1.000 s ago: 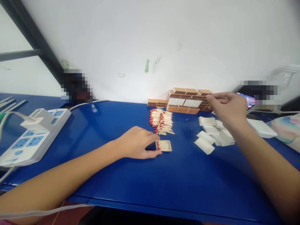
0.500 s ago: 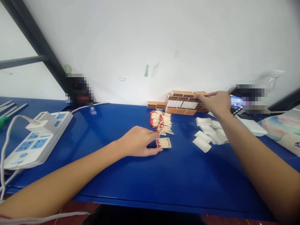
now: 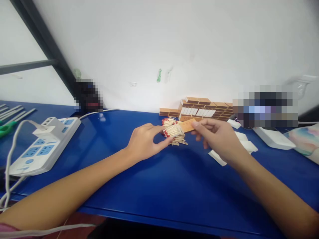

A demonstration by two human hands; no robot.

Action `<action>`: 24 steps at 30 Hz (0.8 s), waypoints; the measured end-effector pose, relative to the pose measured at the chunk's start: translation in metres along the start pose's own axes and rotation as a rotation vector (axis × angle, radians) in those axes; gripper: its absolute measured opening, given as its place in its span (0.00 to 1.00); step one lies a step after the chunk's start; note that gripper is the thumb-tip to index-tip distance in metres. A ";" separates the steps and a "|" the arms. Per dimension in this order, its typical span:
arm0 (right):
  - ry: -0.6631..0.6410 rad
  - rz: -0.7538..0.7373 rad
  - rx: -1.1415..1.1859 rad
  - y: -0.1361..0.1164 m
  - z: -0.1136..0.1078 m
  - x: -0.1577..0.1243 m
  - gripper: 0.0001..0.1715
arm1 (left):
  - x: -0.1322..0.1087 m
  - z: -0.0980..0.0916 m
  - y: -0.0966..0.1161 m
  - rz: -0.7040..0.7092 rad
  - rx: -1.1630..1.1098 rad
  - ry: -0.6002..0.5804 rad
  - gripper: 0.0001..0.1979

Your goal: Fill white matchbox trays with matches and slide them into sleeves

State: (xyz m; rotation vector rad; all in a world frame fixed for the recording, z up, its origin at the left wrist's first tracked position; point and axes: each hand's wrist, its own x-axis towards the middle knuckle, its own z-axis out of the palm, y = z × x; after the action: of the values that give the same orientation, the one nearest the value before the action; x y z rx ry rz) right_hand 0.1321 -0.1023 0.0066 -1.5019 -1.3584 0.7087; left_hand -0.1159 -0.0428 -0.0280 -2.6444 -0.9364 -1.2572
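Note:
Between thumb and fingers, my left hand [image 3: 144,141] grips a small white matchbox tray [image 3: 173,130] filled with red-tipped matches, raised and tilted above the blue table. My right hand [image 3: 216,136] pinches an orange-brown matchbox sleeve [image 3: 187,125] by its right end. The sleeve's left end meets or lies very close to the tray's right end; I cannot tell whether the tray has entered it. Behind and below the tray lies a loose pile of matches [image 3: 178,139], partly hidden by it.
Stacked matchboxes and sleeves [image 3: 219,109] stand along the wall. Several white trays [image 3: 249,146] lie partly behind my right hand. A white power strip [image 3: 50,149] with cables sits at the left, near green-handled scissors [image 3: 7,128]. A white box [image 3: 275,137] is at the right.
My right hand has come from the stack towards the middle, bringing a sleeve. My left hand has lifted the match-filled tray off the table and tilted it towards the sleeve.

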 end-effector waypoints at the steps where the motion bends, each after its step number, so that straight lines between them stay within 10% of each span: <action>1: -0.033 -0.010 0.034 0.001 0.006 -0.005 0.28 | 0.000 0.000 0.000 -0.007 0.002 -0.002 0.18; 24: -0.164 -0.043 0.104 0.005 0.016 -0.011 0.36 | 0.001 -0.001 -0.001 0.087 -0.156 0.010 0.17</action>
State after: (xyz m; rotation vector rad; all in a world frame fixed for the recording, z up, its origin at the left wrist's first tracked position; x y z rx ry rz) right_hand 0.1178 -0.1083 -0.0053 -1.3528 -1.4489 0.8781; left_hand -0.1166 -0.0418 -0.0268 -2.7578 -0.7409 -1.3750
